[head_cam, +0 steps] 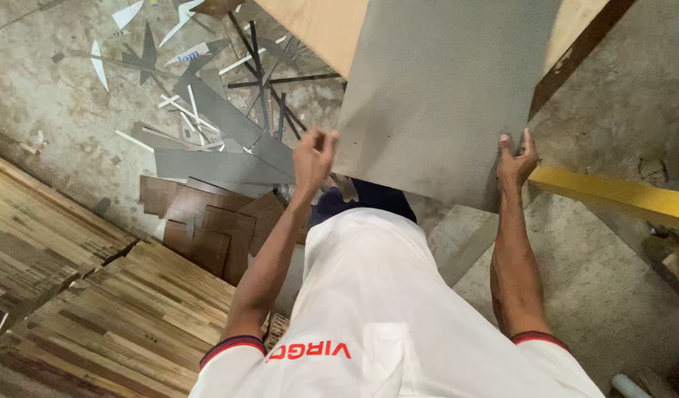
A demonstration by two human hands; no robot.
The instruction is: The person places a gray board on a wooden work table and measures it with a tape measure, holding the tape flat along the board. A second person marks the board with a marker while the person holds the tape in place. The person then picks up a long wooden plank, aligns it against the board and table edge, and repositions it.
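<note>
A large grey laminate sheet [435, 96] is held up in front of me, over a pale plywood board [317, 29] behind it. My right hand [518, 161] grips the sheet's lower right corner, thumb on the face. At the sheet's lower left edge my left hand [314, 156] has its fingers curled against the edge. I wear a white shirt with red-trimmed sleeves.
Grey and white offcut strips [207, 103] litter the concrete floor at upper left. Brown laminate pieces [207, 221] lie below them. Stacked wood-grain boards [96, 295] fill the lower left. A yellow bar [620, 193] runs at the right.
</note>
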